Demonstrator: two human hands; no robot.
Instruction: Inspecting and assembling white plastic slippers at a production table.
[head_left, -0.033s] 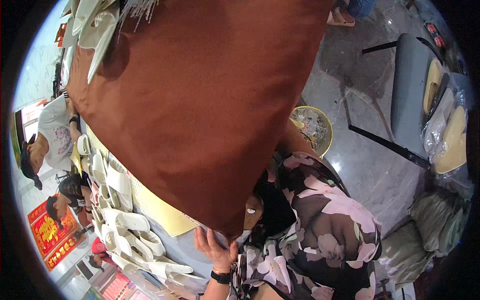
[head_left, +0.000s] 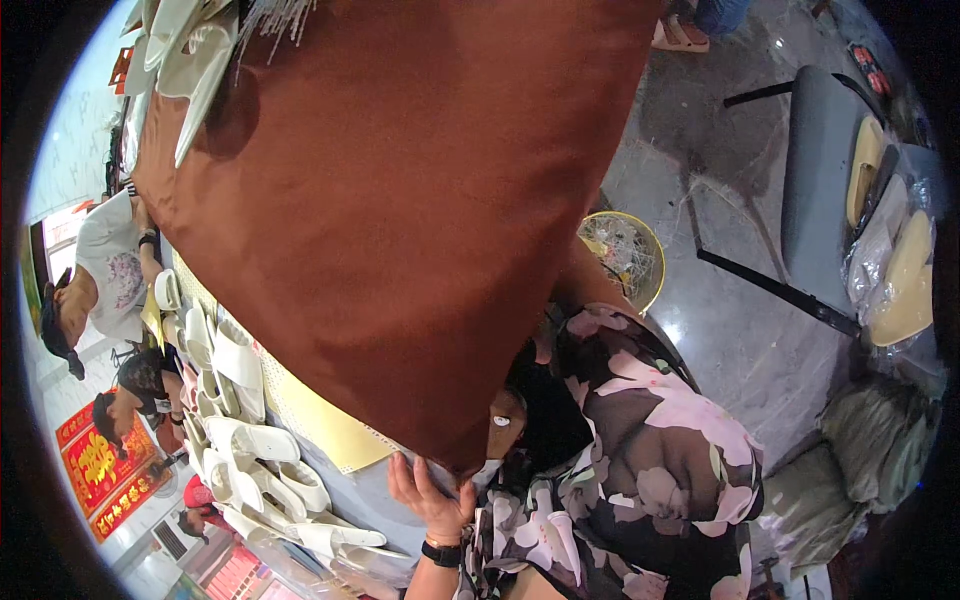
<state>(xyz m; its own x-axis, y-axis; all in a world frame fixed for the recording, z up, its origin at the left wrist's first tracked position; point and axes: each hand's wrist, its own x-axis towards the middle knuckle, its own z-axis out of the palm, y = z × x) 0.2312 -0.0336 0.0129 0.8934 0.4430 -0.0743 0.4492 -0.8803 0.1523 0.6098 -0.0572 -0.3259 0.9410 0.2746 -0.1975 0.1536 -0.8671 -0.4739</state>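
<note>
A large brown cloth (head_left: 400,200) fills the middle and upper part of the view and narrows to a point near the bottom. Below its lower tip is my left hand (head_left: 432,500), a black band at the wrist. Its fingers point up and bend around something pale grey, mostly covered by the cloth. On the right, a bare arm (head_left: 585,280) leads from a floral sleeve behind the cloth, and my right hand is hidden there. A small patch of skin with a white spot (head_left: 502,421) shows beside black material (head_left: 550,420); I cannot tell what it is.
White shoes (head_left: 265,480) crowd the table on the left, beside a yellow sheet (head_left: 335,425). More pale shoes (head_left: 195,80) overhang the cloth. Two people stand beyond. On the right are a yellow-rimmed bin (head_left: 660,265), a grey chair (head_left: 815,190) and bagged beige shoe parts (head_left: 905,290).
</note>
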